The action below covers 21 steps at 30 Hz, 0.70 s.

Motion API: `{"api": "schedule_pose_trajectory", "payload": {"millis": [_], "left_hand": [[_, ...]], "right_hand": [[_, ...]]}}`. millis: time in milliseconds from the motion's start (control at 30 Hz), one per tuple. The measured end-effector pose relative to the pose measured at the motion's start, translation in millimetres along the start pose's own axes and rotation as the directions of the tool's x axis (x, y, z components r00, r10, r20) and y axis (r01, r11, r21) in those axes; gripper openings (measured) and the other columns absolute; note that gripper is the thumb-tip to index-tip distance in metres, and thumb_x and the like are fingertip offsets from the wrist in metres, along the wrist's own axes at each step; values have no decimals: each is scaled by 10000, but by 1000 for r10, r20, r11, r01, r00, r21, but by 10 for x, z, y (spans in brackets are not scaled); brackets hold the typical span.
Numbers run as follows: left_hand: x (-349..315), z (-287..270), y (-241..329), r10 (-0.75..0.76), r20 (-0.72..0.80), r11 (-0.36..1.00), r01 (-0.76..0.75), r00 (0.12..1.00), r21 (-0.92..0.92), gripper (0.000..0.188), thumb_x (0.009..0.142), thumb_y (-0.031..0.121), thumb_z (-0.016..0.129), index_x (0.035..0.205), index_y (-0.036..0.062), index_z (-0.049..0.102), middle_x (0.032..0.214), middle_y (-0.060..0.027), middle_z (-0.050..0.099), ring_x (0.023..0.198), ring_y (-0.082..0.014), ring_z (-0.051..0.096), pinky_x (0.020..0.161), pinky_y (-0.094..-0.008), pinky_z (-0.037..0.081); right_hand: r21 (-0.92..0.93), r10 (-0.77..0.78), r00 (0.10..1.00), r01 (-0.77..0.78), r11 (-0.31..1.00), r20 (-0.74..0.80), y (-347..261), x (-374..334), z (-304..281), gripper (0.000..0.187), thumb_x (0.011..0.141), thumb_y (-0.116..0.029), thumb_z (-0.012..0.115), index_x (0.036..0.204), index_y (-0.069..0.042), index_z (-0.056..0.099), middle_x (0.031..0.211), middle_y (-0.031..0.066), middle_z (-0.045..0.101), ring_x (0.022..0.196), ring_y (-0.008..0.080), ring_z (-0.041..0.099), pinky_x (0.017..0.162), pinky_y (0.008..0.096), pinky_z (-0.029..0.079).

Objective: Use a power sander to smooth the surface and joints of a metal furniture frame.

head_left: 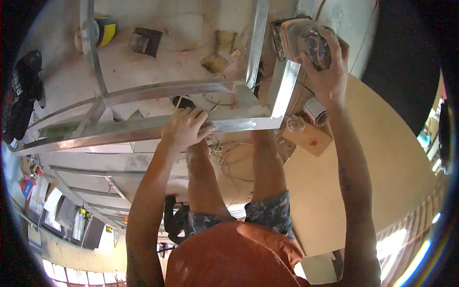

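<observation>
A welded frame of bare square metal tubes (143, 124) spans in front of me, with a short bright upright tube (286, 91) at its right corner. My left hand (185, 126) rests on the near tube, fingers curled over its top edge and gripping it. Up at the right, my right hand (331, 67) is closed round a dusty power sander (306, 40) with a dark, flat base. The sander is by the end of the upright tube; whether they touch I cannot tell.
Right of my legs stands a large tan board (377, 177). A paint can (314, 109) and a piece of cardboard (308, 137) lie near the frame's corner. A cable (229, 162) loops on the floor by my feet. Behind the frame is a yellow and black tool (103, 32).
</observation>
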State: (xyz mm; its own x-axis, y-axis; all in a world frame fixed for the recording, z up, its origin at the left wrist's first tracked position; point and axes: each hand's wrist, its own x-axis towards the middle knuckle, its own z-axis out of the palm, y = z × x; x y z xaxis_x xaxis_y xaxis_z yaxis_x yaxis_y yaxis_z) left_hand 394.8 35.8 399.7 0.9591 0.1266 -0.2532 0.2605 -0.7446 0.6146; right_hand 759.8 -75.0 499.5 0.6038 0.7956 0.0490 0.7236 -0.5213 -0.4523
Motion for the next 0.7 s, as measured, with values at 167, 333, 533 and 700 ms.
{"api": "schedule_pose_trajectory", "payload": {"millis": [167, 333, 533, 700], "left_hand": [[58, -88, 58, -36, -93, 999, 39, 995, 21, 418, 860, 490, 698, 958, 85, 664, 892, -89, 685, 826, -275, 667, 781, -396, 539], [57, -158, 121, -279, 129, 960, 281, 952, 5, 413, 841, 501, 719, 1066, 155, 702, 1068, -88, 728, 969, -309, 693, 889, -451, 537], [249, -262, 292, -270, 105, 962, 272, 957, -13, 388, 821, 461, 718, 1060, 155, 729, 1052, -60, 722, 896, -285, 693, 798, -419, 550], [479, 85, 511, -84, 104, 976, 103, 991, -193, 378, 842, 405, 687, 1156, 195, 705, 1206, -50, 675, 936, -290, 687, 827, -415, 553]], "right_hand": [[44, -31, 997, 28, 999, 75, 4, 65, -79, 696, 750, -66, 837, 1366, -221, 552, 1297, 159, 493, 1197, 331, 562, 981, 422, 539], [22, -17, 997, 16, 1000, 79, -42, 288, -138, 698, 741, -93, 844, 1361, -241, 560, 1258, 170, 511, 1154, 354, 584, 947, 450, 551], [47, 69, 995, -72, 996, 65, 27, 636, -126, 675, 765, -125, 833, 1360, -305, 569, 1244, 161, 520, 1105, 357, 614, 939, 443, 552], [79, 28, 998, -33, 996, 54, 10, 739, -135, 666, 767, -170, 833, 1355, -335, 566, 1282, 175, 503, 1135, 387, 607, 917, 458, 563]]}}
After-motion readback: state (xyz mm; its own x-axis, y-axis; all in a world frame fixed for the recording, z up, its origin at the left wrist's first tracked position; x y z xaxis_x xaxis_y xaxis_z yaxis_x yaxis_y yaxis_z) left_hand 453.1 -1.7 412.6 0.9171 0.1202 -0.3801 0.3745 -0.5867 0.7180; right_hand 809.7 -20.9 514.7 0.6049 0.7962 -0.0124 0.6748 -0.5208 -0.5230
